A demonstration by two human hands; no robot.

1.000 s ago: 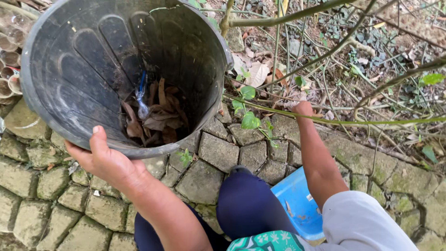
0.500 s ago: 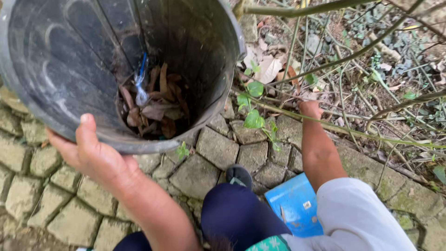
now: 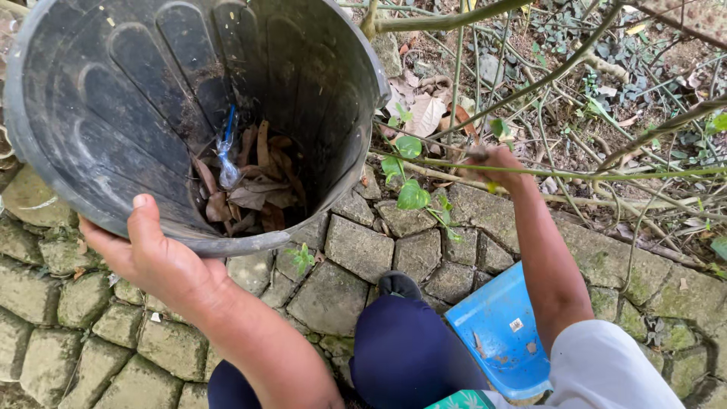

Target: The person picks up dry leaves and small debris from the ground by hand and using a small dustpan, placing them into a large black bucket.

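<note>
Black plastic filled the near left of the view: the bucket (image 3: 189, 113) was tipped toward the person, its rim gripped from below by the left hand (image 3: 155, 257), thumb hooked over the edge. Compared with a second before, the bucket had come closer and tilted further, so its mouth faced the camera more fully. Dry brown leaves (image 3: 250, 189) and a scrap of clear wrapper (image 3: 227, 163) lay at its bottom. The right hand (image 3: 492, 163) had stayed far out over the edge of the stone paving (image 3: 356, 250), among thin green stems (image 3: 530, 170) and leaf litter; its fingers looked curled around something small and brown (too blurred to tell what). A blue dustpan (image 3: 496, 326) lay near the person's knee, untouched. Judging by this, gathering litter into the bucket was under way.
</note>
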